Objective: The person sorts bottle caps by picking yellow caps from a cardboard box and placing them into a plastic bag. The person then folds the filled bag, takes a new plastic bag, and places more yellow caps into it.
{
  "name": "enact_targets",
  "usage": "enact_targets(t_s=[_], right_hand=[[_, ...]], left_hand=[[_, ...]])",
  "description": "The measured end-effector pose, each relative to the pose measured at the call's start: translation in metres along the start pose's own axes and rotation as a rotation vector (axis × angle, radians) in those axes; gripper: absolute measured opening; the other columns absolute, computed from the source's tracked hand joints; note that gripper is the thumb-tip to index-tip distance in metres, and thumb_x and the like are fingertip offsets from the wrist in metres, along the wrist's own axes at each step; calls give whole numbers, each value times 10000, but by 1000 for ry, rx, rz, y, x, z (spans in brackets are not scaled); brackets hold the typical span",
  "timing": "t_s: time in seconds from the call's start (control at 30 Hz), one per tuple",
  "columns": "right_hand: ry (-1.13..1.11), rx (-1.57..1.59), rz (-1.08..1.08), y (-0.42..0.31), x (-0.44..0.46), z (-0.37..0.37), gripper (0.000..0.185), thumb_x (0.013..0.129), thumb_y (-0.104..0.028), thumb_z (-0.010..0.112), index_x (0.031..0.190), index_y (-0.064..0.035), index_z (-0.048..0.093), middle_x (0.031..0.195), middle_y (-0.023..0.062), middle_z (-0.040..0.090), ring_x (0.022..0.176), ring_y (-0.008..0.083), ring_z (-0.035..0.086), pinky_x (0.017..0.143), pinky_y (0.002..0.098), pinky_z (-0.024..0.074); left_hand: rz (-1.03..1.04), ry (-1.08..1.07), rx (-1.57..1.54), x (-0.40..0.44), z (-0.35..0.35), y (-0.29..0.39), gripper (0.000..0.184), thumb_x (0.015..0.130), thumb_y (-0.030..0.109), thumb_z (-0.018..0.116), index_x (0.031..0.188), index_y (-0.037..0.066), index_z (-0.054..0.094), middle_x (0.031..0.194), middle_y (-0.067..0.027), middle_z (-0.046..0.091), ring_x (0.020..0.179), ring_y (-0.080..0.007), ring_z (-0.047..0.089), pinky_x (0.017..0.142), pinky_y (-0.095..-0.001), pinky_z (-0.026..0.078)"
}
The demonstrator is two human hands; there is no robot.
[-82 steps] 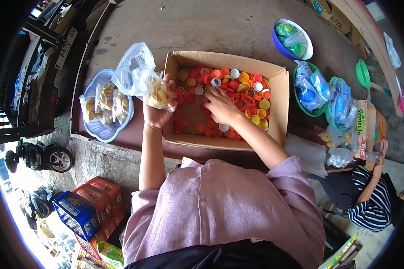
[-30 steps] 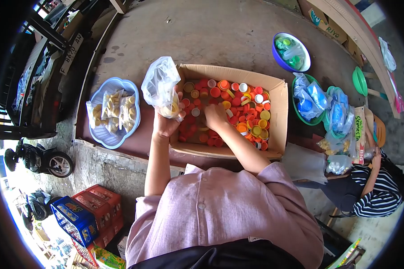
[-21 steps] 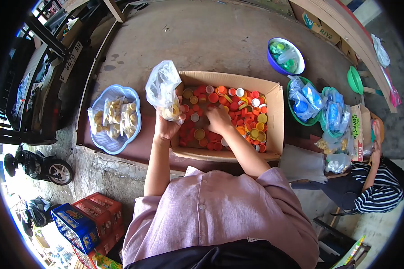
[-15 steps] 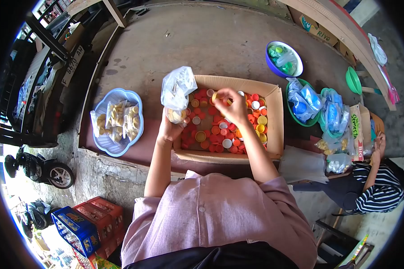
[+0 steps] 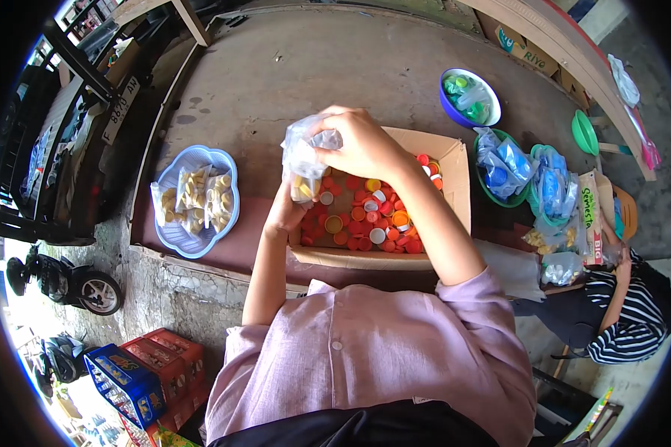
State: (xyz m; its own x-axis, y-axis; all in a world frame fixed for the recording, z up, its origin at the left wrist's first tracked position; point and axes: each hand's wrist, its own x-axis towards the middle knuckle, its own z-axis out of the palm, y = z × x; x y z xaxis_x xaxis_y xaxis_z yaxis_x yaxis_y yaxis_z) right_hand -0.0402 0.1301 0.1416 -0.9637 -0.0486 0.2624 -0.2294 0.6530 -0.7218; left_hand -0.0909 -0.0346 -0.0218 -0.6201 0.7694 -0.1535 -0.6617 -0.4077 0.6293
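A clear plastic bag (image 5: pixel 303 153) with yellowish bottle caps (image 5: pixel 303 188) in its lower part stands upright over the left side of a cardboard box (image 5: pixel 455 175). My left hand (image 5: pixel 285 211) is closed around the bag's bottom. My right hand (image 5: pixel 358 141) is at the bag's top, thumb on the near side and fingers over the far side, gripping the plastic; whether a cap is also in these fingers is hidden. Loose red and orange caps (image 5: pixel 384 223), with some white and yellow ones, cover the box floor below.
Left of the box, a light-blue plastic basket (image 5: pixel 194 249) holds several filled bags. To the right are a purple bowl (image 5: pixel 446 97) and green baskets (image 5: pixel 525 200) with bagged blue and green caps. A co-worker in a striped sleeve (image 5: pixel 630 328) sits at the right edge.
My right hand has moved left and up from over the box, where it held a yellowish cap, to the bag's top. The bag's upper part is now bunched. My left hand stays nearly in place.
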Motion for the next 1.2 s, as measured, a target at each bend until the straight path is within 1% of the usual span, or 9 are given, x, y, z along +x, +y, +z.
enact_targets(t_s=[0.13, 0.27, 0.4, 0.5, 0.6, 0.77, 0.87, 1.03, 1.2], right_hand=[[-28, -136, 17, -10, 6, -21, 317, 616, -103, 700, 905, 13, 639, 934, 196, 597, 831, 299, 604, 740, 332, 487], [-94, 109, -94, -33, 4, -29, 255, 649, -75, 713, 894, -36, 652, 998, 92, 578, 691, 109, 560, 581, 238, 467], [450, 699, -219, 17, 17, -2, 62, 735, -104, 666, 750, -57, 629, 939, 59, 577, 672, 69, 539, 567, 201, 447], [455, -175, 88, 96, -5, 46, 44, 696, -86, 653, 726, -87, 621, 678, 27, 565, 609, 135, 540, 558, 267, 423], [166, -599, 78, 148, -36, 94, 111, 646, -151, 669, 735, -100, 626, 756, 57, 558, 767, 236, 551, 700, 366, 431], [149, -691, 56, 164, -44, 114, 99, 665, -194, 651, 710, -110, 624, 797, 58, 571, 862, 235, 536, 750, 367, 392], [-37, -459, 196, 143, -41, 86, 100, 673, -196, 647, 699, -105, 616, 724, 48, 599, 789, 225, 570, 756, 364, 379], [442, 437, 136, 59, -11, 5, 166, 744, -155, 685, 830, -29, 622, 739, 30, 628, 618, 85, 565, 605, 257, 478], [384, 89, -368, -34, 0, -43, 159, 644, -48, 708, 789, -49, 644, 898, 63, 621, 888, 200, 568, 827, 305, 417]], left_hand=[[-11, -23, -10, -3, 0, -1, 495, 888, 477, 375, 1224, 116, 413, 1113, -74, 532, 956, -218, 550, 649, -290, 460], [60, -25, -191, -5, 0, 0, 521, 880, 497, 373, 1225, 109, 416, 1114, -75, 531, 948, -217, 550, 583, -263, 434], [28, -185, -540, -4, -3, 6, 482, 881, 452, 388, 1178, 76, 440, 1095, -52, 501, 762, -163, 453, 525, -235, 366], [34, -110, -538, -8, 4, 7, 471, 879, 439, 395, 1169, 72, 450, 1056, -49, 506, 745, -163, 424, 518, -241, 350], [62, -144, -494, -4, -1, 6, 486, 874, 456, 392, 1174, 78, 451, 1050, -47, 507, 753, -160, 424, 520, -244, 350], [28, -146, -568, -5, -4, 6, 492, 873, 470, 384, 1168, 84, 458, 1061, -53, 514, 760, -163, 432, 514, -245, 353], [21, -119, -555, -5, -5, 4, 487, 877, 469, 378, 1164, 84, 458, 1067, -62, 523, 773, -173, 457, 513, -247, 361], [22, -41, -417, -5, -10, -1, 503, 858, 443, 421, 1224, 98, 426, 1121, -53, 497, 766, -144, 486, 527, -251, 380], [31, -40, -405, -4, -9, 0, 476, 862, 453, 409, 1182, 104, 452, 1089, -55, 515, 766, -155, 492, 518, -255, 380]])
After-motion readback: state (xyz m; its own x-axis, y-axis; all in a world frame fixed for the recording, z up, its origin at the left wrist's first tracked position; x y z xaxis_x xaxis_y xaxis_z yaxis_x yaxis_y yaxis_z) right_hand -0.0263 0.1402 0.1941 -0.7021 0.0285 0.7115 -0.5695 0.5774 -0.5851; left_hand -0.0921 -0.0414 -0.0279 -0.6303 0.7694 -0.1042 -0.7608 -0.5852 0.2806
